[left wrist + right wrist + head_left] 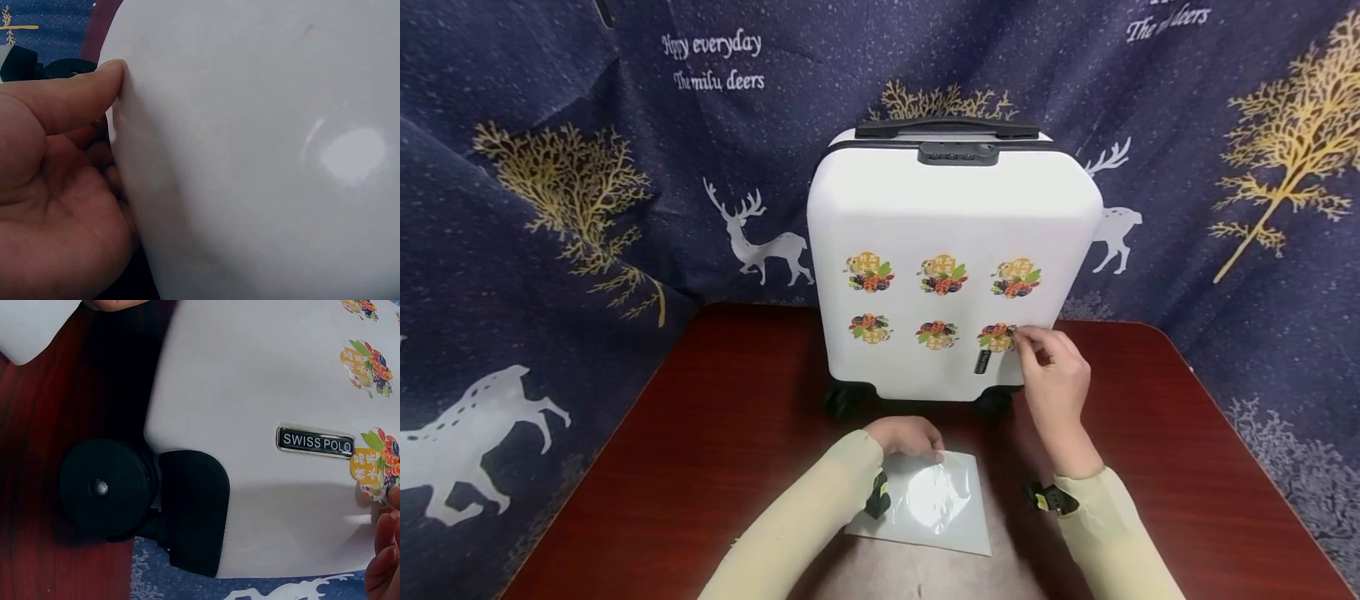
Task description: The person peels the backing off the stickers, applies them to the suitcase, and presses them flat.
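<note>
A white hard-shell suitcase (955, 208) stands upright, its front covered by two rows of fruit stickers. My right hand (1058, 379) pinches the edge of the lower right sticker (995, 337), which lies against the shell beside the black "SWISS POLO" badge (315, 441). Only the fingertips (386, 550) of that hand show in the right wrist view. Below the suitcase, my left hand (906, 436) holds the upper edge of a glossy white sheet (955, 521). In the left wrist view the thumb (81, 97) lies over the sheet's edge, with the other fingers partly hidden behind it.
The suitcase rests on black wheels (106, 487) on a dark red table (722, 433). A black carry handle (947, 127) and a combination lock (958, 153) are at its top. A blue cloth (760, 150) printed with deer and trees hangs behind and around the table.
</note>
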`<state>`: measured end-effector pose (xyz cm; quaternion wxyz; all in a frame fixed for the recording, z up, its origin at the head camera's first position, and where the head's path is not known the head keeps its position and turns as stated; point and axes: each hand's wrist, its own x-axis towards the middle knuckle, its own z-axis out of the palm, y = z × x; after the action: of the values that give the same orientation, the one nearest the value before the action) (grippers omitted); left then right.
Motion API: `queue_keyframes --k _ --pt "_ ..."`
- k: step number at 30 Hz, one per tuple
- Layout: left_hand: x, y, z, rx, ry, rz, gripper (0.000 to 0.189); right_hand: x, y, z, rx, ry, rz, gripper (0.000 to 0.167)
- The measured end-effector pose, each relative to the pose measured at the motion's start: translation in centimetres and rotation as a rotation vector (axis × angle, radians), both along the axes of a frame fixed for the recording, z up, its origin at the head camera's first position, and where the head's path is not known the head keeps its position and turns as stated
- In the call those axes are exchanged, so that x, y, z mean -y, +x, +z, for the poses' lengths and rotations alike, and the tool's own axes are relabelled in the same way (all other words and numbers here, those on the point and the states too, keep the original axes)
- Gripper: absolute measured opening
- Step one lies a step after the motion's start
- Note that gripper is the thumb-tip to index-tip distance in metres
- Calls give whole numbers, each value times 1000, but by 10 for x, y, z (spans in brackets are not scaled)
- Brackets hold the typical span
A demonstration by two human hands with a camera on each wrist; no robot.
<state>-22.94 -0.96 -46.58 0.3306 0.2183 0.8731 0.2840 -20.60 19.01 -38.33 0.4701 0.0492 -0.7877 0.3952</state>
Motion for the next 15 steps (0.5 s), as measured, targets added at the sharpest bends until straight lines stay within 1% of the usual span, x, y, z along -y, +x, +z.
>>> queue_keyframes --k 5,11,15 --pt "0 0 0 1 -4 -4 11 -4 1 -3 8 2 1 4" --pt "1 -1 1 1 -16 -1 12 -8 0 -7 45 11 -3 5" --pt "1 -1 0 2 -15 -10 12 -11 2 -11 66 25 -15 6"
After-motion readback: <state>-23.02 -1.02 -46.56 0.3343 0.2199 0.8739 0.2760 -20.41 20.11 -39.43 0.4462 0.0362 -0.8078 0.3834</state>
